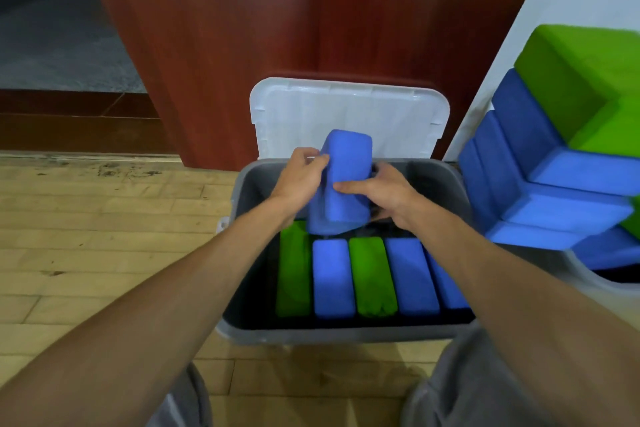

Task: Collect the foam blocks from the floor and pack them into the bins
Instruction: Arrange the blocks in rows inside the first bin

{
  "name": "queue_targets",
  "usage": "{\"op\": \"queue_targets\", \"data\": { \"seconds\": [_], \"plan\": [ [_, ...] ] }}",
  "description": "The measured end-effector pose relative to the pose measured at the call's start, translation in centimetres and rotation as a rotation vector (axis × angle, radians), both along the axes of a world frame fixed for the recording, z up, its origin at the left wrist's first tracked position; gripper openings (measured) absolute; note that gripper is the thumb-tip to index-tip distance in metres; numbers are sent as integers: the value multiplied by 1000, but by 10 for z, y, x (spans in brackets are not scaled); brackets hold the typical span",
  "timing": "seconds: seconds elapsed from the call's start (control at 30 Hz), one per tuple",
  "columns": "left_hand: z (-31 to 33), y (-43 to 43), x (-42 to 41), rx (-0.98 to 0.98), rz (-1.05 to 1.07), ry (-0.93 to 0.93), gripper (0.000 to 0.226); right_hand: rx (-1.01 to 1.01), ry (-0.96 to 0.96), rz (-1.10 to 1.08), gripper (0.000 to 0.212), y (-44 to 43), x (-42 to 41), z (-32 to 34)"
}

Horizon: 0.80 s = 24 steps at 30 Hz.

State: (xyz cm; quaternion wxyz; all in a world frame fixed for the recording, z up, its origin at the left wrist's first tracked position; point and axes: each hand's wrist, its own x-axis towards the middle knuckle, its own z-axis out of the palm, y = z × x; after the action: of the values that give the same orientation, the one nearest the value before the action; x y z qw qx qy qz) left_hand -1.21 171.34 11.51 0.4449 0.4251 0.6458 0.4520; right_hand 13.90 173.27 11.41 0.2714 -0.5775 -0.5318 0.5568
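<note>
Gripping a blue foam block [346,177] from both sides, the two hands hold it upright and a little tilted above the far half of the grey bin [249,184]. The left hand [299,178] has its fingers curled round the left edge of the block near the top. The right hand [379,191] holds the right side, its thumb lying across the front face and its other fingers bent behind the block. A second blue surface shows at the lower left of the held block; I cannot tell if it is a separate block. In the near half of the bin a row of blocks [372,276] stands on edge, side by side and touching: green, blue, green, blue, blue from left to right. A white lid [346,114] stands just behind the bin and leans on a red-brown wooden panel [277,28]. To the right, a stack of blue and green blocks [554,184] rises out of a pale container [588,279] beside the bin. The bin stands on a light wooden floor [104,218].
</note>
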Motion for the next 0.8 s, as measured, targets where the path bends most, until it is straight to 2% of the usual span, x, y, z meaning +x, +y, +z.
{"op": "queue_targets", "data": {
  "seconds": [0.07,0.13,0.23,0.3,0.37,0.5,0.6,0.7,0.8],
  "plan": [
    [-12,-12,-4,0,-12,-139,14,54,-68,8,61,2,6,0],
    [-26,-23,-10,-44,-63,-181,21,72,-105,46,58,1,10,-2],
    [-51,-34,-14,-101,-159,-124,36,71,-99,28,50,-1,12,-6],
    [-65,-34,-17,-128,-161,-30,38,76,-116,14,48,-1,12,-8],
    [-84,-37,-26,-207,-156,103,32,78,-134,4,52,-3,12,-11],
    [-115,-48,-49,-457,-165,255,12,58,-140,-59,72,-5,14,-22],
    [-134,-52,-54,-568,-235,339,25,63,-130,-38,76,-6,14,-30],
    [-153,-55,-50,-613,-290,245,46,105,-116,-28,70,-8,17,-34],
    [-163,-56,-47,-624,-220,341,62,139,-137,-17,65,-9,23,-39]
  ]
}}
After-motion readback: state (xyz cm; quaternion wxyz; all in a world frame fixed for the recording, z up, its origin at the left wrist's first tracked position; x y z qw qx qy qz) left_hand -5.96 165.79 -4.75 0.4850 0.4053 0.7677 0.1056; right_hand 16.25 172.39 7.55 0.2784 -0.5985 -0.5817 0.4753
